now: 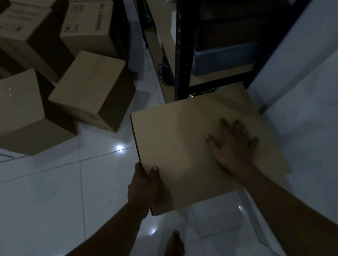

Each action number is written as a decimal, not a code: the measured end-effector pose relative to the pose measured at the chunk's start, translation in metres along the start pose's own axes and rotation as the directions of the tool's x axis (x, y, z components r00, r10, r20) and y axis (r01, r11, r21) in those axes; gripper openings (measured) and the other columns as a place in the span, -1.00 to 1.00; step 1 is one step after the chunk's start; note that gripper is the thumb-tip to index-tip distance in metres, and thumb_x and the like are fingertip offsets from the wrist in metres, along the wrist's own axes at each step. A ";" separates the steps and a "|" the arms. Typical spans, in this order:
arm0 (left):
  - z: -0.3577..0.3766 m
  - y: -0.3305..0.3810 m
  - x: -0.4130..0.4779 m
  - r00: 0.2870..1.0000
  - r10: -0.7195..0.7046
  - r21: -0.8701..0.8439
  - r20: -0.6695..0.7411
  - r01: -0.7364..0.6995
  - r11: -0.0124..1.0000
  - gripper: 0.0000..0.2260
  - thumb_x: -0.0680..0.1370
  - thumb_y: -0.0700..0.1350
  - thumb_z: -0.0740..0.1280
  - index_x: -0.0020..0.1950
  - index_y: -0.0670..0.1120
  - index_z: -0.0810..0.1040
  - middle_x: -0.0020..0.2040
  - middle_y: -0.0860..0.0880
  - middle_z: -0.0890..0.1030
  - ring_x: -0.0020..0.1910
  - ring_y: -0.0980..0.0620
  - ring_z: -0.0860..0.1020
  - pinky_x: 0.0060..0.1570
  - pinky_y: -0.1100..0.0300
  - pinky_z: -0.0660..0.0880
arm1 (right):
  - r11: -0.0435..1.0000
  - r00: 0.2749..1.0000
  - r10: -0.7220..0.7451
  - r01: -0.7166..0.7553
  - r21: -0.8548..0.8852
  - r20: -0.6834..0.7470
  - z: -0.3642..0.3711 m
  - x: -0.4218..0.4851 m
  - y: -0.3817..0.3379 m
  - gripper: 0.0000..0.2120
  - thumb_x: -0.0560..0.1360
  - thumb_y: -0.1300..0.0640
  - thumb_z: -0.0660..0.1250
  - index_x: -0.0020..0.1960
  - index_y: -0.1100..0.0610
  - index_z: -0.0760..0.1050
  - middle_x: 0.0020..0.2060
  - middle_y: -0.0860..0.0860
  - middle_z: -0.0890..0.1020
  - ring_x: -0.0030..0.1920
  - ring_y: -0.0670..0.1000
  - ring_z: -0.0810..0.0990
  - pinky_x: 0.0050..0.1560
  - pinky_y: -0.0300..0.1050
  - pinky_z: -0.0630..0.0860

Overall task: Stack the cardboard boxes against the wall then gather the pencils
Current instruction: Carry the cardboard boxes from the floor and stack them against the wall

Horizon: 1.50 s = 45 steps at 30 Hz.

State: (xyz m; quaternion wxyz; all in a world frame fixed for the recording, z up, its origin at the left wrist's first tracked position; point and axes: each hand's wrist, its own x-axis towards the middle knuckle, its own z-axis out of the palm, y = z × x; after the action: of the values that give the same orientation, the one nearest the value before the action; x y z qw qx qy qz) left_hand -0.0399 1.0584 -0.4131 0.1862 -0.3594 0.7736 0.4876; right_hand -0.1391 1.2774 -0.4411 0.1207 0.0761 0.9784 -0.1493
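the box [183, 142] under the hands is plain matt brown cardboard, smooth, unprinted on top. the other boxes [93, 86] are the same matt cardboard, some with dark print. the floor [42, 198] is glossy pale tile, mirroring small lights. the rack [183, 46] has dark painted metal posts and matt board shelves. the wall [325, 81] looks smooth and matt.

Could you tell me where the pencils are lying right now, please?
In the head view, the pencils lie on the white tiled floor at the far left, just in front of the nearest cardboard box, well away from both hands.
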 end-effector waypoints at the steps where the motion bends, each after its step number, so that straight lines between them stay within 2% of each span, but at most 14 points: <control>1: 0.004 0.003 0.000 1.000 0.004 -0.007 0.014 -0.004 1.000 -0.61 0.63 0.06 0.19 0.43 -0.02 0.30 0.27 -0.10 0.52 0.20 -0.20 0.49 0.14 -0.02 0.46 | 1.000 1.000 -0.012 0.012 -0.003 0.002 0.002 -0.005 -0.005 -0.29 0.53 -0.40 0.03 0.57 -0.10 0.03 0.57 0.10 0.07 0.57 0.14 -0.01 0.45 0.43 -0.08; 6: 0.029 0.021 0.002 0.997 0.023 -0.018 0.079 -0.022 1.000 -0.61 0.64 0.02 0.17 0.46 -0.03 0.27 0.32 -0.11 0.49 0.25 -0.21 0.47 0.25 -0.10 0.44 | 1.000 0.999 -0.022 0.022 -0.008 0.041 0.002 -0.017 -0.016 -0.28 0.54 -0.38 0.06 0.60 -0.11 0.00 0.60 0.09 0.02 0.58 0.13 -0.05 0.46 0.42 -0.13; 14: 0.044 0.033 0.017 0.990 0.050 0.030 0.130 -0.055 0.998 -0.54 0.65 0.03 0.16 0.53 -0.04 0.19 0.39 -0.14 0.44 0.33 -0.24 0.43 0.31 -0.13 0.41 | 1.000 0.999 -0.006 0.006 -0.006 0.033 0.002 -0.010 -0.011 -0.29 0.55 -0.37 0.05 0.60 -0.11 -0.01 0.60 0.12 0.00 0.58 0.15 -0.07 0.44 0.44 -0.13; 18: 0.040 0.030 0.020 0.986 0.032 0.046 0.167 -0.041 0.998 -0.51 0.64 0.05 0.18 0.54 -0.02 0.18 0.37 -0.14 0.46 0.31 -0.23 0.44 0.28 -0.13 0.43 | 0.999 1.000 0.016 -0.016 -0.039 0.002 0.011 -0.019 -0.016 -0.29 0.56 -0.36 0.03 0.61 -0.09 -0.04 0.59 0.15 0.00 0.58 0.16 -0.06 0.43 0.46 -0.12; 22: 0.036 0.027 0.018 0.984 0.018 0.098 0.179 -0.036 0.995 -0.53 0.63 0.07 0.17 0.51 -0.04 0.21 0.31 -0.16 0.50 0.25 -0.23 0.48 0.23 -0.11 0.47 | 0.997 0.996 0.067 -0.065 -0.039 0.057 0.013 -0.026 -0.025 -0.24 0.56 -0.39 0.00 0.61 -0.08 -0.15 0.60 0.15 -0.09 0.58 0.17 -0.12 0.45 0.45 -0.15; 27: 0.025 0.040 0.020 0.977 -0.004 0.072 0.214 -0.012 0.997 -0.60 0.63 0.02 0.19 0.44 -0.06 0.30 0.31 -0.13 0.51 0.24 -0.19 0.50 0.24 -0.04 0.47 | 0.994 0.988 0.101 -0.094 -0.062 0.117 0.004 -0.020 -0.031 -0.20 0.54 -0.43 0.00 0.61 -0.07 -0.19 0.60 0.14 -0.12 0.58 0.18 -0.11 0.45 0.45 -0.10; 29: 0.017 0.046 0.020 0.974 -0.010 0.062 0.227 -0.004 0.998 -0.61 0.63 0.02 0.21 0.42 -0.10 0.34 0.33 -0.14 0.49 0.26 -0.18 0.49 0.22 0.11 0.44 | 0.993 0.985 0.116 -0.113 -0.029 0.126 0.000 -0.019 -0.033 -0.20 0.54 -0.41 0.04 0.61 -0.06 -0.13 0.60 0.16 -0.07 0.58 0.18 -0.05 0.46 0.41 -0.03; 30: 0.011 0.050 0.019 0.973 -0.008 0.068 0.232 -0.008 0.998 -0.60 0.63 0.02 0.21 0.42 -0.12 0.34 0.35 -0.14 0.48 0.27 -0.16 0.48 0.15 0.21 0.40 | 0.992 0.982 0.129 -0.130 -0.004 0.136 -0.003 -0.019 -0.036 -0.21 0.54 -0.40 0.07 0.61 -0.05 -0.09 0.59 0.16 -0.05 0.57 0.18 -0.02 0.47 0.38 0.01; 32: -0.007 0.058 0.016 0.973 0.023 0.080 0.229 -0.042 0.996 -0.57 0.63 0.03 0.22 0.44 -0.14 0.33 0.37 -0.14 0.46 0.30 -0.14 0.47 0.08 0.26 0.35 | 0.988 0.979 0.139 -0.147 0.040 0.146 -0.008 -0.023 -0.049 -0.22 0.55 -0.38 0.10 0.61 -0.03 -0.03 0.59 0.15 0.01 0.56 0.18 0.04 0.48 0.31 0.06; 35: -0.050 0.069 0.016 0.970 0.131 0.067 0.207 -0.147 0.987 -0.54 0.63 0.03 0.22 0.49 -0.12 0.31 0.44 -0.12 0.40 0.37 -0.12 0.41 0.28 0.22 0.37 | 0.989 0.991 0.109 -0.117 0.095 0.080 -0.013 -0.031 -0.086 -0.24 0.54 -0.36 0.14 0.59 -0.01 0.05 0.57 0.15 0.11 0.53 0.20 0.12 0.47 0.27 0.15; 38: -0.093 0.080 0.017 0.966 0.203 0.069 0.163 -0.216 0.974 -0.51 0.64 0.00 0.22 0.52 -0.15 0.26 0.49 -0.13 0.34 0.43 -0.08 0.35 0.23 0.28 0.31 | 0.983 0.995 0.088 -0.094 0.156 0.044 -0.021 -0.036 -0.130 -0.27 0.55 -0.33 0.16 0.59 0.01 0.09 0.56 0.15 0.13 0.53 0.19 0.13 0.47 0.26 0.17; 40: -0.129 0.085 0.018 0.959 0.248 0.072 0.139 -0.260 0.963 -0.50 0.64 0.01 0.21 0.54 -0.14 0.23 0.51 -0.11 0.30 0.46 -0.06 0.30 0.30 0.27 0.27 | 0.981 0.997 0.067 -0.071 0.182 0.024 -0.029 -0.041 -0.169 -0.26 0.55 -0.32 0.16 0.60 0.01 0.08 0.57 0.14 0.12 0.54 0.18 0.12 0.48 0.24 0.16; 42: -0.163 0.088 0.020 0.955 0.274 0.070 0.114 -0.283 0.957 -0.49 0.64 0.01 0.22 0.54 -0.15 0.23 0.51 -0.12 0.31 0.46 -0.07 0.30 0.33 0.24 0.25 | 0.977 0.999 0.026 -0.031 0.209 0.027 -0.038 -0.044 -0.206 -0.22 0.53 -0.38 0.13 0.61 0.00 0.06 0.57 0.12 0.14 0.54 0.17 0.14 0.48 0.22 0.18; 45: -0.222 0.093 0.023 0.949 0.309 0.049 0.071 -0.312 0.949 -0.51 0.64 -0.01 0.22 0.51 -0.20 0.28 0.47 -0.16 0.37 0.42 -0.10 0.35 0.33 0.19 0.28 | 0.959 0.998 -0.063 0.059 0.277 0.003 -0.048 -0.048 -0.268 0.00 0.35 -0.62 -0.05 0.54 0.05 0.22 0.48 0.11 0.34 0.44 0.19 0.33 0.38 0.23 0.34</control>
State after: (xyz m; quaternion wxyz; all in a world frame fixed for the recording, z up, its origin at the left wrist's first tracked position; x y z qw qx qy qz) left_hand -0.1101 0.8773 -0.2693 0.1417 -0.2122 0.8286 0.4984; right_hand -0.1529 1.0341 -0.3106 0.1099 0.0612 0.9492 -0.2886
